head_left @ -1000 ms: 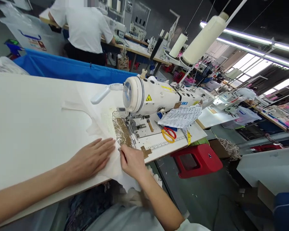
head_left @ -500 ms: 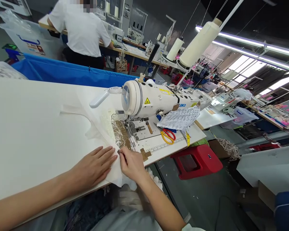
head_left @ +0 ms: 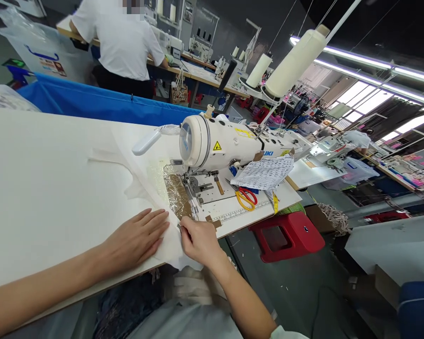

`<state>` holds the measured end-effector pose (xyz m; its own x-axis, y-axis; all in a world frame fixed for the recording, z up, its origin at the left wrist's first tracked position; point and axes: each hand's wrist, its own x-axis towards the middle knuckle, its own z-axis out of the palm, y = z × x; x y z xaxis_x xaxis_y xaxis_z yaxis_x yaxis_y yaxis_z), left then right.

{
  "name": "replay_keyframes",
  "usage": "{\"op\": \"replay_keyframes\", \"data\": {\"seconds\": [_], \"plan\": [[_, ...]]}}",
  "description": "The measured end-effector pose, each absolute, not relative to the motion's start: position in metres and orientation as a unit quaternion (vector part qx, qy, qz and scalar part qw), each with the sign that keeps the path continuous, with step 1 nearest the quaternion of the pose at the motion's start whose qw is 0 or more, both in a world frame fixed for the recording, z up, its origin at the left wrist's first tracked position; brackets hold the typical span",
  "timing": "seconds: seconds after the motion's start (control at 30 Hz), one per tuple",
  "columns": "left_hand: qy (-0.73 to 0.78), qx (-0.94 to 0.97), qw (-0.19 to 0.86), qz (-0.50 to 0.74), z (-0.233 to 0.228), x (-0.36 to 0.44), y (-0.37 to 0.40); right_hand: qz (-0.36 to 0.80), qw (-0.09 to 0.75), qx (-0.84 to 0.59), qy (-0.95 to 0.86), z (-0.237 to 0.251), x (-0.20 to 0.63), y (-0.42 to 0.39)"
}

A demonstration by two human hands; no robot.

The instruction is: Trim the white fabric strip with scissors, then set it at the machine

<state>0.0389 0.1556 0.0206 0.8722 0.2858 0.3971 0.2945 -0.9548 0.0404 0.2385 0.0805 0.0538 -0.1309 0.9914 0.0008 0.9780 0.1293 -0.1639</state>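
White fabric lies on the desk, just left of the sewing machine; the left hand presses it flat, fingers spread; the right hand, pinching the fabric's near edge, has edged slightly nearer the machine's needle than a second ago, suggesting alignment continues.

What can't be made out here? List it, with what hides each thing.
Head view only:
- Needle of the sewing machine: hidden behind its head.
- Right hand fingertips: curled onto the white fabric, grip unclear.
- Printed sheet: text too small.
- Left hand: palm flat, covering the fabric beneath.
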Motion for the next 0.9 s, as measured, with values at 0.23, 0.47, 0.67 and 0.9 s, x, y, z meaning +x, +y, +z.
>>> {"op": "replay_keyframes", "data": {"seconds": [0.23, 0.47, 0.67, 0.9], "plan": [[-0.145, -0.967, 0.004, -0.210, 0.012, 0.040, 0.152, 0.080, 0.143, -0.666, -0.728, 0.040, 0.233, 0.082], [-0.130, -0.972, 0.022, -0.193, 0.022, 0.040, 0.150, 0.081, 0.142, -0.658, -0.735, 0.035, 0.231, 0.084], [-0.134, -0.974, 0.042, -0.180, 0.027, 0.041, 0.151, 0.073, 0.111, -0.656, -0.743, 0.038, 0.228, 0.087], [-0.130, -0.973, 0.068, -0.177, 0.026, 0.041, 0.149, 0.080, 0.044, -0.642, -0.762, 0.053, 0.245, 0.069]]}}
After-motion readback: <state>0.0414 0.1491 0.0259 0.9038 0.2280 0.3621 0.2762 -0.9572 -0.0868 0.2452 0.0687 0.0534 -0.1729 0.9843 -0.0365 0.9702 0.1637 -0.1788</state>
